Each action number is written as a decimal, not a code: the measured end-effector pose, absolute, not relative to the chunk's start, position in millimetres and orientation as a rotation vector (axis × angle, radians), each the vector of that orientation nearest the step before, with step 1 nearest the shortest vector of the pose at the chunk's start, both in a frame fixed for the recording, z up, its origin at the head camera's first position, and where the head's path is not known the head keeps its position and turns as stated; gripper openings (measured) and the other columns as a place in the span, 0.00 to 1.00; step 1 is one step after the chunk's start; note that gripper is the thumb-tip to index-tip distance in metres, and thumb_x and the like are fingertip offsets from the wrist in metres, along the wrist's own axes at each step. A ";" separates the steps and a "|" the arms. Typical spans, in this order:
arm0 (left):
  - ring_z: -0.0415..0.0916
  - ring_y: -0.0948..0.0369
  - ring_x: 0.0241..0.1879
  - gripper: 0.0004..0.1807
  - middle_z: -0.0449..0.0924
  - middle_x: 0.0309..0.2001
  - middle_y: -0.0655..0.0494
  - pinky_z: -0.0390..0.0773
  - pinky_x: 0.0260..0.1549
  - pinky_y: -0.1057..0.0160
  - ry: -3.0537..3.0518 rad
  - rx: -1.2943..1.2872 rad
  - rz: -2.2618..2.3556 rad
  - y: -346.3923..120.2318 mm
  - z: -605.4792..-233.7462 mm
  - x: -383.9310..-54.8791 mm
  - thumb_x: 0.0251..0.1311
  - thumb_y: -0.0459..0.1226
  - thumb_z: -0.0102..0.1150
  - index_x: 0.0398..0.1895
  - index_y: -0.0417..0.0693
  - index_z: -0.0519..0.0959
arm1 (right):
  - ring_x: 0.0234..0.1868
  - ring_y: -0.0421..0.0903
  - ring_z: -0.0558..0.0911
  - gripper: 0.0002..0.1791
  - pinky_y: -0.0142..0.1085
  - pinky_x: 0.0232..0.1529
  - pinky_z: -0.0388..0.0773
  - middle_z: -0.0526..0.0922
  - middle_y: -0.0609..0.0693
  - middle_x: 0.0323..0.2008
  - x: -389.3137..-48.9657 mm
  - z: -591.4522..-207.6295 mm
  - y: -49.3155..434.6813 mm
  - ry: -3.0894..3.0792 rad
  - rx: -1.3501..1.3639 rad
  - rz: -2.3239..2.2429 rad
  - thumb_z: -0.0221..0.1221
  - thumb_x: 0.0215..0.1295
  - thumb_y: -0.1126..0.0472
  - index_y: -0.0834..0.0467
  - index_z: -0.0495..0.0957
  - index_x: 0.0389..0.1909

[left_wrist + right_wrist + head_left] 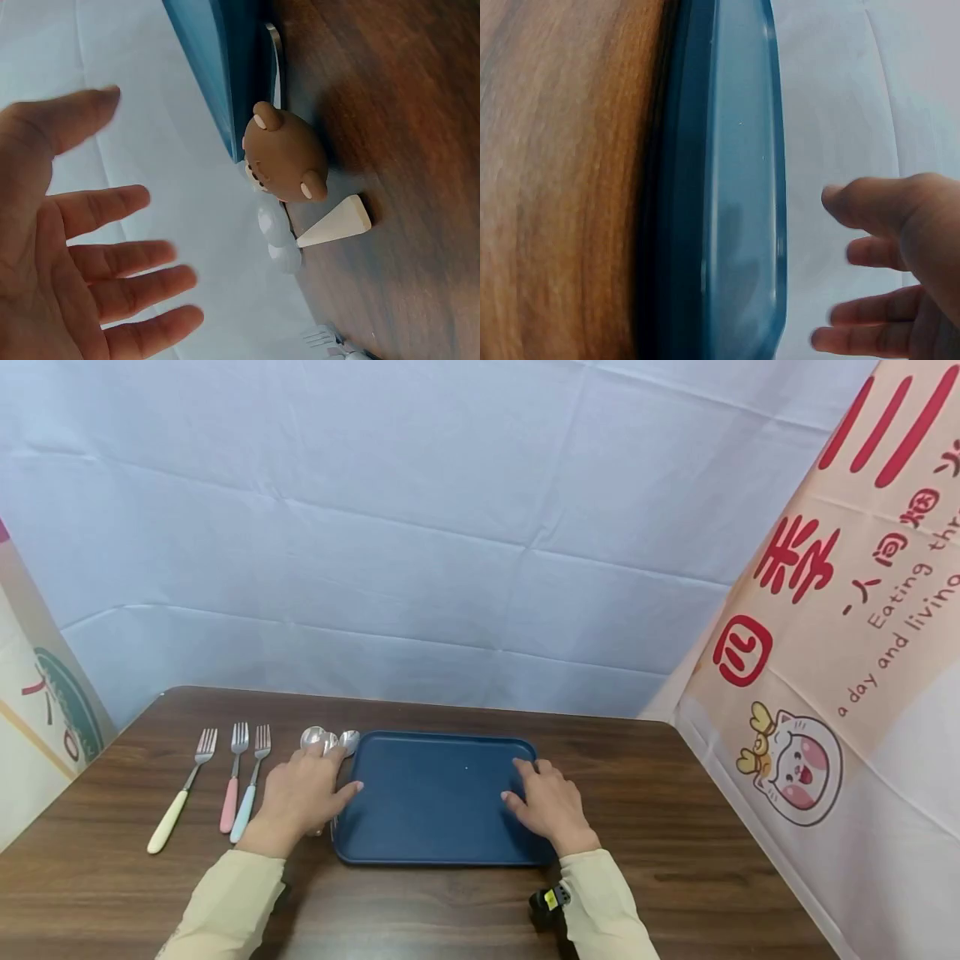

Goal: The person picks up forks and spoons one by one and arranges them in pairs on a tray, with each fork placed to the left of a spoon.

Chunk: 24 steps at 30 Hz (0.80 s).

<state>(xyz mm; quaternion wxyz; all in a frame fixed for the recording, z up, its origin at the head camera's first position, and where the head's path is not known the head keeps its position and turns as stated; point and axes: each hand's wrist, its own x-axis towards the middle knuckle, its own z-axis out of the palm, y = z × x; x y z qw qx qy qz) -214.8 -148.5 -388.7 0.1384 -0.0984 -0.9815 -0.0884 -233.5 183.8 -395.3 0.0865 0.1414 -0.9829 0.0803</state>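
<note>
A dark blue rectangular tray [438,802] lies on the table between both hands. My left hand [302,789] is over the tray's left edge, fingers spread and holding nothing, covering most of several spoons [312,737] whose metal bowls show past the fingertips. In the left wrist view, a brown bear-shaped piece [289,154] and a cream handle [337,223] appear beside the tray's corner, below the spread fingers. Over the tray's right edge is my right hand [551,802], with fingers apart and nothing in them; the right wrist view shows it above the tray's rim [780,187].
Left of the spoons lie a fork with a yellow handle [169,820], one with a pink handle [229,806] and one with a light blue handle [243,812]. White cloth [420,527] hangs behind the wooden table [645,827], with a printed banner [847,610] at the right.
</note>
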 end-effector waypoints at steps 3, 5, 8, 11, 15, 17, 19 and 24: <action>0.75 0.49 0.26 0.28 0.74 0.31 0.41 0.69 0.13 0.53 -2.844 -0.287 -0.262 -149.9 -386.7 -214.7 0.52 0.49 0.63 0.50 0.38 0.75 | 0.39 0.58 0.78 0.27 0.51 0.35 0.75 0.75 0.64 0.47 -233.6 -394.9 183.9 -2.906 0.436 0.205 0.61 0.60 0.51 0.60 0.73 0.56; 0.74 0.52 0.22 0.25 0.73 0.27 0.45 0.67 0.11 0.54 -2.850 -0.290 -0.273 -151.0 -386.3 -214.5 0.53 0.48 0.63 0.47 0.38 0.76 | 0.35 0.57 0.78 0.25 0.50 0.33 0.75 0.76 0.62 0.45 -233.3 -394.5 183.9 -2.901 0.438 0.187 0.61 0.59 0.51 0.61 0.75 0.54; 0.73 0.52 0.20 0.22 0.72 0.23 0.47 0.67 0.10 0.54 -2.859 -0.289 -0.285 -152.2 -387.6 -214.2 0.53 0.47 0.63 0.42 0.39 0.76 | 0.36 0.57 0.78 0.24 0.50 0.34 0.75 0.77 0.61 0.44 -232.6 -394.4 184.0 -2.902 0.435 0.182 0.61 0.59 0.52 0.61 0.76 0.53; 0.73 0.54 0.19 0.20 0.71 0.21 0.50 0.66 0.10 0.55 -2.869 -0.288 -0.291 -152.9 -388.5 -214.1 0.53 0.46 0.63 0.41 0.40 0.76 | 0.38 0.58 0.77 0.24 0.51 0.35 0.75 0.77 0.61 0.44 -232.2 -394.9 183.9 -2.899 0.434 0.176 0.61 0.59 0.52 0.61 0.76 0.53; 0.71 0.56 0.18 0.18 0.67 0.17 0.54 0.67 0.11 0.56 -2.883 -0.308 -0.317 -153.8 -389.0 -213.7 0.53 0.45 0.63 0.38 0.40 0.75 | 0.39 0.58 0.77 0.23 0.51 0.35 0.75 0.77 0.62 0.43 -231.9 -395.8 183.4 -2.903 0.428 0.171 0.61 0.59 0.52 0.61 0.76 0.53; 0.71 0.56 0.19 0.17 0.66 0.17 0.55 0.68 0.13 0.56 -2.882 -0.320 -0.334 -154.4 -389.2 -214.0 0.53 0.45 0.63 0.37 0.40 0.75 | 0.39 0.58 0.77 0.23 0.51 0.35 0.74 0.77 0.62 0.43 -232.0 -396.3 183.4 -2.906 0.424 0.172 0.61 0.59 0.53 0.61 0.76 0.53; 0.72 0.55 0.20 0.16 0.66 0.18 0.55 0.69 0.14 0.55 -2.872 -0.330 -0.349 -155.0 -389.4 -214.1 0.53 0.44 0.63 0.35 0.40 0.74 | 0.40 0.59 0.77 0.23 0.52 0.35 0.74 0.77 0.62 0.44 -232.3 -396.7 183.5 -2.909 0.420 0.166 0.61 0.59 0.53 0.60 0.76 0.53; 0.75 0.52 0.23 0.15 0.70 0.22 0.53 0.70 0.15 0.53 -2.848 -0.314 -0.348 -160.4 -391.0 -212.9 0.51 0.44 0.63 0.32 0.41 0.75 | 0.42 0.59 0.76 0.24 0.53 0.38 0.72 0.77 0.61 0.44 -232.2 -398.7 185.7 -2.936 0.400 0.170 0.61 0.60 0.53 0.61 0.76 0.54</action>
